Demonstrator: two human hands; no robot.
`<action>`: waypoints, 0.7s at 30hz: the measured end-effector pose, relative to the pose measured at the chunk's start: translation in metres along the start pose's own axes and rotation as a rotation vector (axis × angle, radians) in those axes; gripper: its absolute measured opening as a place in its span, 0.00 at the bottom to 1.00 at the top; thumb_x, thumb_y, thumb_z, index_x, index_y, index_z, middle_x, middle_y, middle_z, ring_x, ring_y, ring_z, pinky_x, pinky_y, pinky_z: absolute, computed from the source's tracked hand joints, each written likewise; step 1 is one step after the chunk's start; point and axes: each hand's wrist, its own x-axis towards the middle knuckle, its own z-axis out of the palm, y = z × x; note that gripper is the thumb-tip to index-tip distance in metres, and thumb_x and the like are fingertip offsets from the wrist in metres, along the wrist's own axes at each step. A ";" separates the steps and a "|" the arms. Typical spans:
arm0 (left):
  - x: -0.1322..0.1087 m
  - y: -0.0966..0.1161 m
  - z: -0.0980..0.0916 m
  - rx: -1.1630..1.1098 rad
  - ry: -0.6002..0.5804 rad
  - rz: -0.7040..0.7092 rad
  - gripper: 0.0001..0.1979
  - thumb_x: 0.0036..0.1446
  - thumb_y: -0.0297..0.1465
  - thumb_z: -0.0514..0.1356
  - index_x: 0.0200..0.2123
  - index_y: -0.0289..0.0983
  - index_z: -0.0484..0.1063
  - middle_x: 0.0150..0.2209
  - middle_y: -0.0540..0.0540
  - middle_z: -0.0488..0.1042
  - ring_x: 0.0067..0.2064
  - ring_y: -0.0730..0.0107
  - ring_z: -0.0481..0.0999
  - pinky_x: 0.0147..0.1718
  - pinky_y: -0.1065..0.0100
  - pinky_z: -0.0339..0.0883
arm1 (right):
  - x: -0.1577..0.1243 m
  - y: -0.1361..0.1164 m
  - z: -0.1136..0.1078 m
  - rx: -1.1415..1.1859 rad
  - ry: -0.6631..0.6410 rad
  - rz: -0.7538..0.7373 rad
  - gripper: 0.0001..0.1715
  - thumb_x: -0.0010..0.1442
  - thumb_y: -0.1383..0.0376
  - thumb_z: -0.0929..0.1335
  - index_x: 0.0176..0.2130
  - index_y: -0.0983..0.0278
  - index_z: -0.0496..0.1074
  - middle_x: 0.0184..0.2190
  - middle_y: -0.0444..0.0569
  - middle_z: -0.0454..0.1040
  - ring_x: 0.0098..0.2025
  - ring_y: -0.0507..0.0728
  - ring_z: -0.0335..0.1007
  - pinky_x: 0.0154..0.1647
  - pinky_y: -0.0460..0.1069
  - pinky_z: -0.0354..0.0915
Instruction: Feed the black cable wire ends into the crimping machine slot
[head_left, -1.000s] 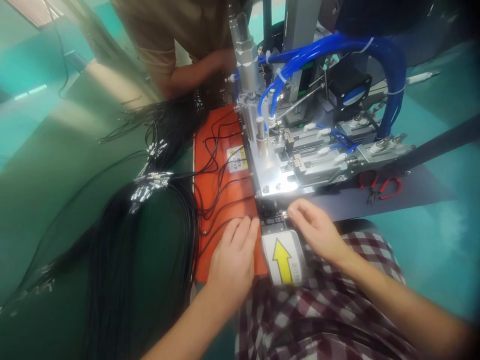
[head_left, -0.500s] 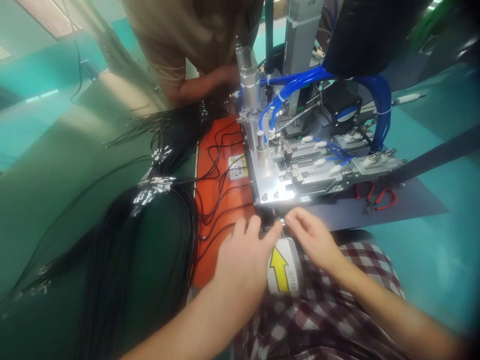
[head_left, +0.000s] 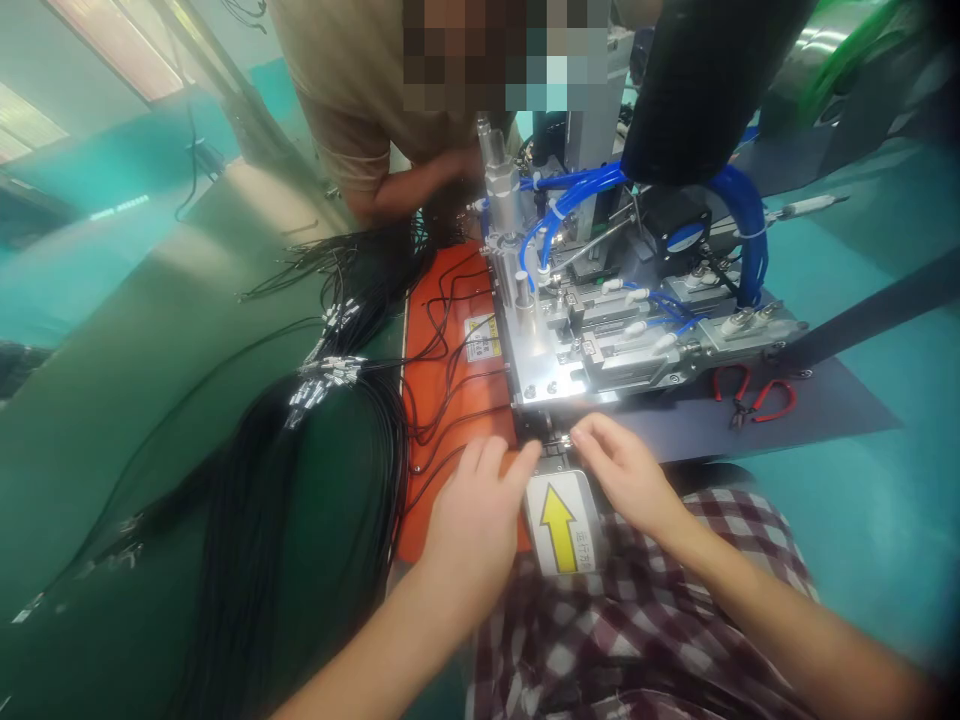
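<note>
My left hand [head_left: 471, 520] lies on the orange plate [head_left: 450, 400], fingers stretched toward the black slot under the metal machine [head_left: 600, 330]. My right hand [head_left: 626, 475] is pinched at that slot, its fingertips on a small metal piece I cannot make out. Between my hands sits a white label with a yellow arrow [head_left: 561, 520]. Thin black wires [head_left: 442, 370] run across the orange plate to the machine.
A large bundle of black wires with metal tips [head_left: 300, 470] lies on the green table at left. Another person in a tan shirt [head_left: 375, 110] works at the machine's far side. Blue hoses [head_left: 720, 200] loop over the machine. Red-handled pliers [head_left: 757, 392] lie on the dark mat.
My left hand moved right toward the slot, then drew back a little. My right hand stayed pinched at the slot. The view tilted up slightly.
</note>
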 end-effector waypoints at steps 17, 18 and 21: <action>-0.008 -0.022 0.032 -0.190 0.367 0.076 0.22 0.58 0.17 0.46 0.51 0.35 0.70 0.45 0.39 0.73 0.47 0.60 0.72 0.46 0.57 0.72 | -0.010 0.004 -0.002 0.301 0.001 0.210 0.22 0.61 0.49 0.62 0.25 0.62 0.62 0.19 0.39 0.58 0.20 0.50 0.49 0.23 0.46 0.53; -0.008 -0.022 0.032 -0.193 0.371 0.078 0.22 0.58 0.16 0.46 0.51 0.35 0.70 0.44 0.39 0.73 0.46 0.61 0.72 0.45 0.57 0.72 | -0.017 0.010 -0.004 0.317 0.019 0.240 0.22 0.61 0.49 0.62 0.26 0.62 0.63 0.19 0.39 0.58 0.20 0.50 0.49 0.23 0.46 0.54; -0.008 -0.022 0.031 -0.208 0.385 0.080 0.23 0.57 0.16 0.46 0.50 0.35 0.70 0.43 0.40 0.74 0.46 0.62 0.72 0.44 0.59 0.73 | -0.049 0.034 -0.011 0.332 0.098 0.356 0.24 0.59 0.45 0.62 0.25 0.61 0.62 0.18 0.40 0.58 0.19 0.50 0.50 0.21 0.47 0.53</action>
